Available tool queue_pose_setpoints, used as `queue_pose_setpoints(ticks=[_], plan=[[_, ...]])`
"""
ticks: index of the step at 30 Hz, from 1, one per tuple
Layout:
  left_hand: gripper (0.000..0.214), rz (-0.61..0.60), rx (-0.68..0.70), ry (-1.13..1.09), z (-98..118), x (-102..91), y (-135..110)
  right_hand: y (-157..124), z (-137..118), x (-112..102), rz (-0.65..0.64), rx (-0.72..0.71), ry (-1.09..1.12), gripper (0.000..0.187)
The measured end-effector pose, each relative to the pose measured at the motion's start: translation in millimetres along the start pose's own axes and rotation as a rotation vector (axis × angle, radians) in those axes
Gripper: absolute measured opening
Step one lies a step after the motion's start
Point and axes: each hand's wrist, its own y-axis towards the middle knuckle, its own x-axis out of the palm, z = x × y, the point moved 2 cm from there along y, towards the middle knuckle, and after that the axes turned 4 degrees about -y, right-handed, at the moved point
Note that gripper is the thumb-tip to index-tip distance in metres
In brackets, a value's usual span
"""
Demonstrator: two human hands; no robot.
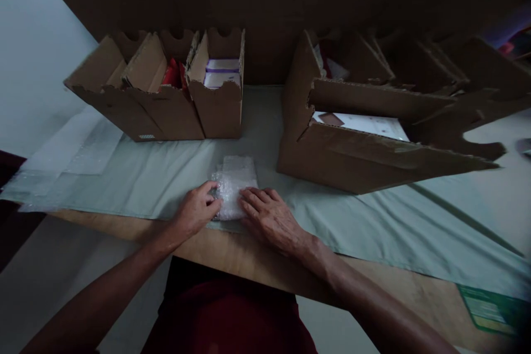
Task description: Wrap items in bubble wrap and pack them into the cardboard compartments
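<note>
A small packet wrapped in clear bubble wrap lies on the pale green cloth near the table's front edge. My left hand grips its left side, fingers curled and pinching the wrap. On the packet's right side my right hand rests with its fingers stretched flat, pressing its edge down onto the cloth.
Three upright cardboard bins with packets stand at the back left. A large tilted cardboard box with white sheets stands right of centre. Clear plastic sheets lie at the left. A green card lies on the wooden table edge.
</note>
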Motion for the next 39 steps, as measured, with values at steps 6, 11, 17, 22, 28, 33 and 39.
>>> queue_pose_setpoints(ticks=[6,11,17,22,28,33,39], plan=[[0.055,0.413,0.038,-0.315,-15,-15.0,-40,11,4,-20,-0.093,0.112,0.161,0.023],[0.054,0.324,-0.119,-0.807,-16,13.0,-67,16,2,-35,-0.067,0.299,0.316,0.019],[0.043,0.067,-0.123,-1.189,23,44.3,-56,-4,-19,-42,0.048,0.341,0.640,0.030],[0.046,0.005,-0.106,-1.245,24,54.3,-55,-21,-26,-52,0.101,0.342,0.959,0.039],[0.055,0.040,-0.096,-1.194,19,61.0,-61,-26,-27,-51,0.072,0.358,1.169,0.034],[0.053,0.072,-0.058,-1.147,21,65.6,-63,-27,-25,-39,0.075,0.420,1.261,0.033],[0.050,0.166,-0.040,-1.133,17,70.9,-63,-28,-26,-28,0.177,0.502,1.136,0.030]])
